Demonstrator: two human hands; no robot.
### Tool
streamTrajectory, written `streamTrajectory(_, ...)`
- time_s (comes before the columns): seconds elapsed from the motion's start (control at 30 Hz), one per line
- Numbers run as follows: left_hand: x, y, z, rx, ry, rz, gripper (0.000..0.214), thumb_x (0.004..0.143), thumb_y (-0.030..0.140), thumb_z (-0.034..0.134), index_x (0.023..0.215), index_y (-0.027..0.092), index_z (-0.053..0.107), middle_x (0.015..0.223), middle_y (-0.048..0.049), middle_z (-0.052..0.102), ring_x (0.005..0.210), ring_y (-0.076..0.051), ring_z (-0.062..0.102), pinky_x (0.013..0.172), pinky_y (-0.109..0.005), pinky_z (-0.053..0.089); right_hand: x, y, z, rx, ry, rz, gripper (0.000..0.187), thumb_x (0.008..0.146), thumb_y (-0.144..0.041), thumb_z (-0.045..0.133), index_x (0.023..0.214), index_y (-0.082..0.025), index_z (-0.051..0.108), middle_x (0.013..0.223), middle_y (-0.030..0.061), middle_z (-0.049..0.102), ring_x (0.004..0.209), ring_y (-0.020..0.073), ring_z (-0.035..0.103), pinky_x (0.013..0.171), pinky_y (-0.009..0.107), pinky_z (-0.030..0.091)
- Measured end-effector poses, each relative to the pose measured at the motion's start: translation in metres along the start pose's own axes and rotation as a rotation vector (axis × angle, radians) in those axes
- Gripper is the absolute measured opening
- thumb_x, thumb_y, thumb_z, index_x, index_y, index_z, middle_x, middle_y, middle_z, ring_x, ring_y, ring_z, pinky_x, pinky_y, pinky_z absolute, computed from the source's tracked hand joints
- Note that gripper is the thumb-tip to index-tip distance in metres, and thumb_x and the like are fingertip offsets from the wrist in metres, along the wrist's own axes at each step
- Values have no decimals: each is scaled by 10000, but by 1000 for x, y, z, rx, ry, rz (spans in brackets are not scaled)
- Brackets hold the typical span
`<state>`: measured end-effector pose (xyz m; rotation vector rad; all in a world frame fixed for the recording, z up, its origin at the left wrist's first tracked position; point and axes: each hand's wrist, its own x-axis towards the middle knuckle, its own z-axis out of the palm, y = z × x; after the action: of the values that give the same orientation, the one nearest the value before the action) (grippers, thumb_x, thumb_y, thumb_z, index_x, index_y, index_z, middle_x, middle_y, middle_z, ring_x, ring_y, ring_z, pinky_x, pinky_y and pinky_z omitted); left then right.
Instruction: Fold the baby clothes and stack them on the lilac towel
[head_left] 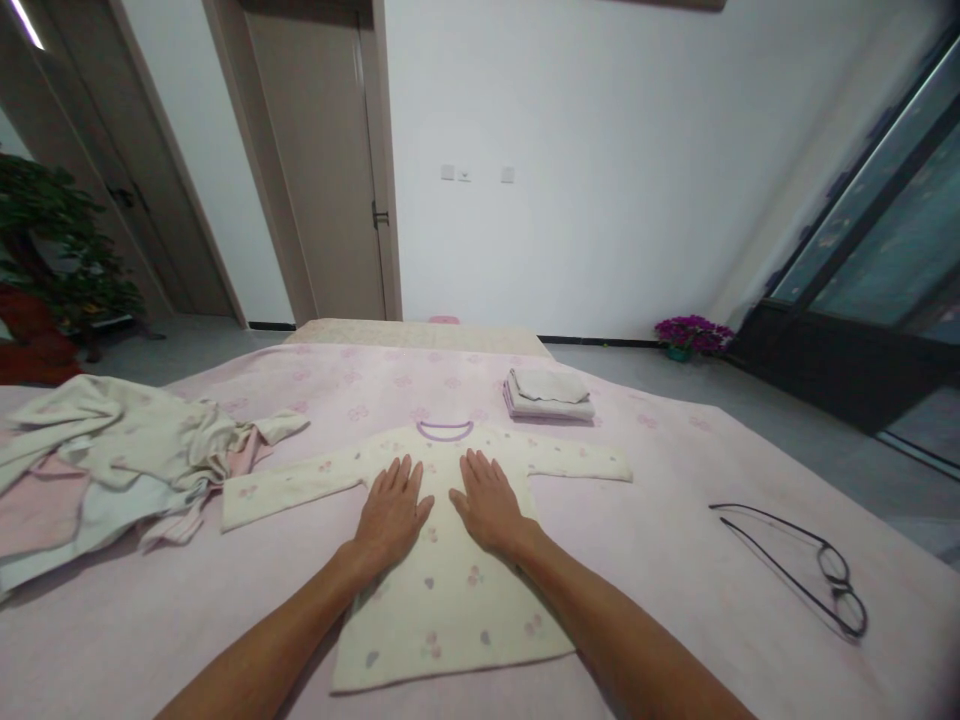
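Observation:
A cream long-sleeved shirt (439, 600) with a small pink and grey print lies flat in front of me. Its sleeves stretch out to both sides, and its lilac-edged neckline points away from me. My left hand (391, 510) rests palm down on the left side of the chest, fingers stretched out. On the right side of the chest, my right hand (487, 500) lies flat in the same way. Neither hand grips the cloth. The forearms cover parts of the shirt's side edges.
A loose heap of clothes (127, 450) lies at the left on the pink bedsheet (637, 620). Behind the right sleeve sits a folded stack of clothes (551, 398). Black-framed glasses (836, 580) lie at the right. Potted purple flowers (694, 337) stand on the floor beyond.

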<state>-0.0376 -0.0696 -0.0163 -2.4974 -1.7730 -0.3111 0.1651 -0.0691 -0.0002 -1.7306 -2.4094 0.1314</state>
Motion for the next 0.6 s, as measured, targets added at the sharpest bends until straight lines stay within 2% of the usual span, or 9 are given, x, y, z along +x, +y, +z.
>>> streamTrajectory(0.2,-20,-17,-15,-12,-64,-22,653,998,498,335,1523,111,381,1614,-172,294,1511,-313,228,1220,-480,192,-21,45,-12,-104,8,92,705,1024,-517,202,1567,-74,278,1645,130,197,1532,249,141,1239,428,88)
streamTrajectory(0.33,-30,-19,-22,21,-78,-52,622,986,458,350,1505,118,404,1597,-173,333,1501,-326,254,1213,-518,188,-28,52,-23,-139,-11,148,678,1022,-473,241,1560,-62,288,1640,141,209,1530,268,146,1235,465,74)
streamTrajectory(0.47,-41,-1,-28,-31,-46,-1,563,970,352,362,1453,78,460,1571,-195,380,1492,-336,273,1217,-513,197,-36,21,-30,-105,-3,238,671,989,-399,349,1545,-26,307,1634,180,208,1528,313,133,1228,493,81)
streamTrajectory(0.6,-64,24,-23,-129,-11,112,584,1016,392,280,1502,90,399,1596,-173,341,1499,-301,266,1202,-482,273,-58,-27,-21,62,-28,72,688,979,-404,360,1569,-63,265,1648,141,186,1531,285,134,1229,434,144)
